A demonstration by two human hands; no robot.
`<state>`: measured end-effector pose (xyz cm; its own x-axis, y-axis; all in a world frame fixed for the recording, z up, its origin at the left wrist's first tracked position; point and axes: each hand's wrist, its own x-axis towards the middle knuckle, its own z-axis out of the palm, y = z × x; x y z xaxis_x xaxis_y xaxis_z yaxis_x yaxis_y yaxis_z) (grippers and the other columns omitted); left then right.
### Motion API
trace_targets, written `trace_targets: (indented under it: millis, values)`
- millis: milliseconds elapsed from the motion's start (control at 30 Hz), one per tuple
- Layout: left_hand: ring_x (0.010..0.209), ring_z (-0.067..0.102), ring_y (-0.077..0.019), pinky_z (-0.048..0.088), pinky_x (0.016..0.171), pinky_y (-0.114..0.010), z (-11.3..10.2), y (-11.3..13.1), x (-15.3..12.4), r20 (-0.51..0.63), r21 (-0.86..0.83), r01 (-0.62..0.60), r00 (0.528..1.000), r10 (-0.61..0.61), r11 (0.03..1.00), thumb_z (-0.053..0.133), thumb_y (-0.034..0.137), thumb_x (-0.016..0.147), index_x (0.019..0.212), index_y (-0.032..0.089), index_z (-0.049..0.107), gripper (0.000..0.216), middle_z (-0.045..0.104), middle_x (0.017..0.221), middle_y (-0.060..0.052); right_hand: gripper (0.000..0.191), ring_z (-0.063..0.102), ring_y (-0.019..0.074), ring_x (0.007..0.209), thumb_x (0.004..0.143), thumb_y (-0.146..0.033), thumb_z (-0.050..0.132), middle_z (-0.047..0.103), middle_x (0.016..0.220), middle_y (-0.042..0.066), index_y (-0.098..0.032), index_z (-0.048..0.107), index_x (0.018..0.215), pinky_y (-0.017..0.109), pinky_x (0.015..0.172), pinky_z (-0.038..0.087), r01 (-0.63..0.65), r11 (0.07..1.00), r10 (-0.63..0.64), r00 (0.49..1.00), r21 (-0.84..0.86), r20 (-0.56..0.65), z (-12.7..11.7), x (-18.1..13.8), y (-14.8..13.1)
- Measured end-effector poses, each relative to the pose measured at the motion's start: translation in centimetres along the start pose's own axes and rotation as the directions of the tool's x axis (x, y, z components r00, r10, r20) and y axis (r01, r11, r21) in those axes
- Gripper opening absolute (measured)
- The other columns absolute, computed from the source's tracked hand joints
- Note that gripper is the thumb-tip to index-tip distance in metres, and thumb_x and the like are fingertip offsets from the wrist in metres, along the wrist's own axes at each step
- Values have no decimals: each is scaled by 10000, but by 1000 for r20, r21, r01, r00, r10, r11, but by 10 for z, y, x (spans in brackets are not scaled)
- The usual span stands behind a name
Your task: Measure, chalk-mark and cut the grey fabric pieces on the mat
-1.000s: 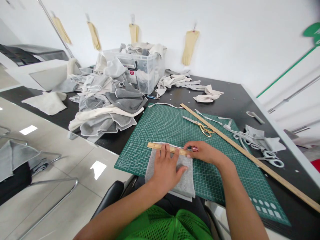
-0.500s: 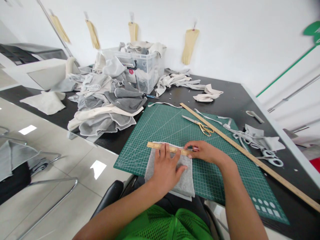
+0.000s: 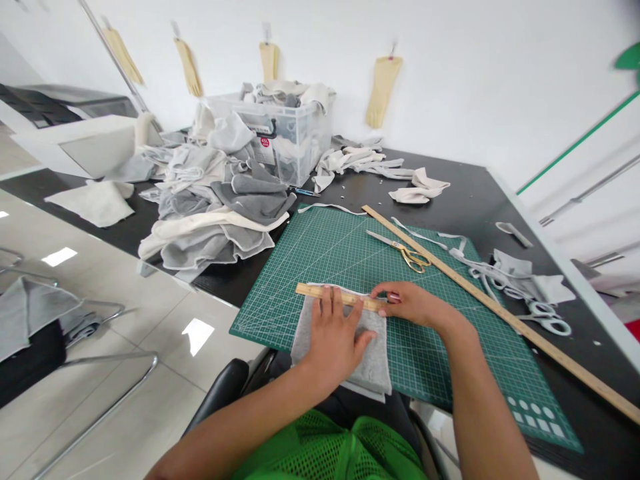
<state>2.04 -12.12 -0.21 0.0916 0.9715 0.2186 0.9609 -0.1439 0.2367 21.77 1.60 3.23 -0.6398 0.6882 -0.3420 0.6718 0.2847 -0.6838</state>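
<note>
A grey square of cloth [image 3: 371, 353] lies at the near edge of the green cutting mat [image 3: 330, 250]. A short wooden ruler [image 3: 313, 291] rests across the cloth's far edge. My left hand [image 3: 334, 337] lies flat on the cloth, fingers spread, its fingertips pressing the ruler. My right hand [image 3: 407, 303] is closed in a pinch at the ruler's right end; something small shows between the fingers, too small to name.
Gold scissors [image 3: 404, 251] and a long wooden ruler [image 3: 493, 308] lie on the mat's far side. White-handled scissors [image 3: 543, 319] sit among grey scraps at right. A heap of grey and cream cloth [image 3: 220, 207] and a clear bin [image 3: 283, 137] stand at back left. Chairs stand at left.
</note>
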Motion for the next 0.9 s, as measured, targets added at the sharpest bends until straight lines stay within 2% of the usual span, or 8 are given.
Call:
trace_targets:
  millis: [567, 767, 900]
  values:
    - [1461, 248, -418, 249, 1133, -626, 0, 0, 0, -3, -6, 2, 1000, -2, 1000, 457, 671, 919, 1485, 288, 448, 684, 355, 1563, -156, 366, 465, 159, 680, 762, -423, 729, 539, 706, -38, -223, 715, 1068, 280, 685, 348, -8, 1000, 8, 1000, -10, 4, -1, 0, -3]
    - [1442, 251, -432, 237, 1127, -649, -4, -3, 1, 12, -3, -20, 1000, 20, 1000, 523, 709, 866, 1469, 314, 466, 722, 382, 1563, -112, 344, 460, 156, 672, 764, -397, 724, 542, 710, -40, -230, 719, 1065, 282, 686, 350, -1, 1000, 1, 1000, -27, -4, 0, 0, -1]
    - [1452, 224, -440, 229, 1127, -665, -4, -2, 0, 28, -9, -34, 999, 34, 999, 469, 693, 900, 1488, 300, 443, 708, 377, 1576, -86, 335, 458, 157, 666, 763, -385, 719, 534, 702, -39, -234, 716, 1062, 277, 668, 347, -8, 1000, 8, 1000, -27, -12, 1, 0, -1]
